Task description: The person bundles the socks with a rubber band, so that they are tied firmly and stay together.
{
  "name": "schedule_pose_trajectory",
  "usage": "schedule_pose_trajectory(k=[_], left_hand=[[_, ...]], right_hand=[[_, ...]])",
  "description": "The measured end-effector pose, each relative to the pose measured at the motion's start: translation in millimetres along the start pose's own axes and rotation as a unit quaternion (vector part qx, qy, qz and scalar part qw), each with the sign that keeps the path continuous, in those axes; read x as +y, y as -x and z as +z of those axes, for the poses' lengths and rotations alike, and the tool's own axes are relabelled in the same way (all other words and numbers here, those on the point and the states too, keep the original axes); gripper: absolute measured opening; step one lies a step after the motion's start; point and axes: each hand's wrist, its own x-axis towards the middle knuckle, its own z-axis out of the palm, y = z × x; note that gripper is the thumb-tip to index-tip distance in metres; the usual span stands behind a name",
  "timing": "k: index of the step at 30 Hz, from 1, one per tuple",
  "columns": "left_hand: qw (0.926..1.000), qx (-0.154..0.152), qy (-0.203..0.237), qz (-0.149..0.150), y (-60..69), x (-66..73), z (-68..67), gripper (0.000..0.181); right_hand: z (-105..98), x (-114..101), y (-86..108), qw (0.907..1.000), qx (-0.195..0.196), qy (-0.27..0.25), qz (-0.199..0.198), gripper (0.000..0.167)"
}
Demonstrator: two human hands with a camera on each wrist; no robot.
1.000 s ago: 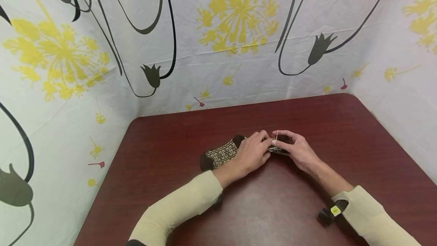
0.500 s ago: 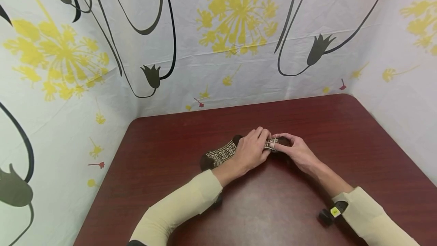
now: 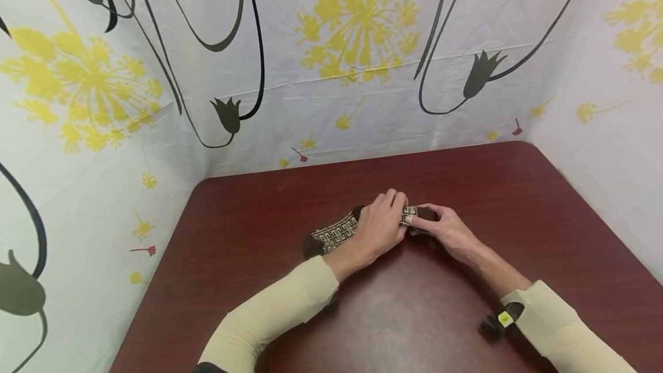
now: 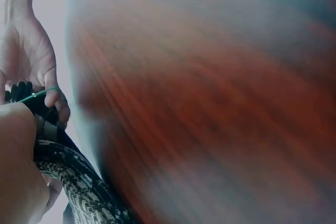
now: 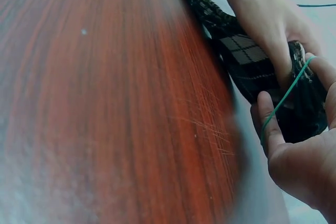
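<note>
A dark brown sock with a cream key pattern (image 3: 335, 235) lies across the table's middle; whether a second one is layered with it I cannot tell. My left hand (image 3: 382, 220) grips its middle from above and hides that part. The sock's dark far end sits between the thumb and fingers of my right hand (image 3: 453, 233). A thin rubber band (image 5: 287, 95), green in the right wrist view, is stretched between that hand's thumb and a finger, across the sock's end. The left wrist view shows the patterned fabric (image 4: 86, 192) below the left hand.
The reddish-brown wooden table (image 3: 248, 217) has rounded back corners. White cloth walls (image 3: 362, 120) with printed flowers stand close behind and beside it. A small black device (image 3: 492, 327) with a yellow label is strapped at the right wrist.
The band, upright and stretched a second ago, now lies lower over the sock. The right hand has moved slightly left, and more of the patterned sock shows between the hands.
</note>
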Motion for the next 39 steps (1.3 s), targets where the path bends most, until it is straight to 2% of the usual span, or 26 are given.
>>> schedule_pose_trajectory(k=[4,6,9,12,15,19,21,23,25,30,35,39], left_hand=[[0.9996,0.005,-0.027,-0.003,-0.5,1.1,0.4,0.037],[0.9996,-0.005,-0.029,-0.001,-0.6,1.2,0.4,0.036],[0.9988,-0.048,-0.008,0.008,0.2,-0.5,-0.1,0.039],[0.9914,-0.118,0.054,0.019,1.0,-6.2,-2.5,0.049],[0.9715,-0.178,0.155,0.021,0.3,-15.6,-7.2,0.059],[0.9322,-0.218,0.288,0.011,-1.6,-29.4,-13.9,0.060],[0.9191,-0.230,0.320,0.005,-1.8,-34.2,-15.9,0.056],[0.9126,-0.239,0.332,0.003,-2.0,-37.2,-15.0,0.052],[0.9110,-0.245,0.332,0.004,-2.0,-38.0,-13.1,0.049],[0.9169,-0.243,0.316,0.009,-2.4,-36.6,-6.4,0.042],[0.9229,-0.238,0.302,0.017,-2.7,-37.0,-2.7,0.036],[0.9155,-0.238,0.324,0.018,-3.6,-38.7,0.2,0.037]], right_hand=[[1,-1,-3.2,0.9999,-0.005,-0.016,-0.002,0.042],[1,-2,-3.9,1.0000,-0.003,-0.007,-0.003,0.042],[1,-3,-3.0,0.9998,0.008,0.017,0.000,0.045],[0,-4,-1.8,0.9986,0.015,0.051,0.002,0.048],[-2,-5,-1.5,0.9972,0.016,0.073,0.000,0.048],[-5,-6,-3.1,0.9972,0.014,0.073,-0.005,0.043],[-6,-6,-3.9,0.9974,0.009,0.071,-0.007,0.042],[-6,-7,-4.4,0.9968,0.010,0.078,-0.009,0.042],[-6,-7,-4.4,0.9959,0.010,0.089,-0.011,0.041],[-11,-7,-3.3,0.9921,-0.005,0.125,-0.005,0.039],[-16,-7,-3.5,0.9905,-0.036,0.132,0.005,0.037],[-20,-7,-5.1,0.9871,-0.042,0.155,0.007,0.035]])
